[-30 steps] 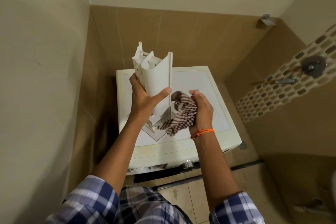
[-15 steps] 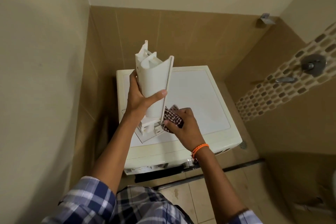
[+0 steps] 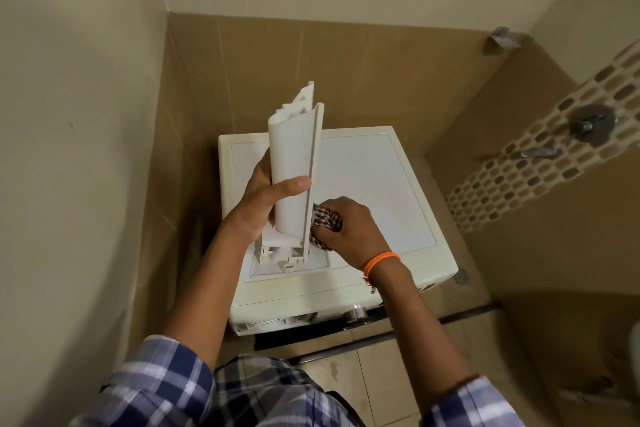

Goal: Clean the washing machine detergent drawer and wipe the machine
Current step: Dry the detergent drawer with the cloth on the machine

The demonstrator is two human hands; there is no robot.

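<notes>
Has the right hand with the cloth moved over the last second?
Yes. The right hand dropped lower and leftward across the washing machine lid, pressing against the drawer.

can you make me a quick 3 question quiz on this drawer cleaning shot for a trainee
1. True or false: the detergent drawer lies flat on the washing machine.
2. Which hand holds the checked cloth?
A. left hand
B. right hand
C. neither
3. Fill in: the orange band sits on the ______ wrist.

Key:
1. False. The left hand holds the drawer upright on end, its lower end down at the machine's top.
2. B. The right hand presses the cloth against the drawer's lower right side.
3. right
</notes>
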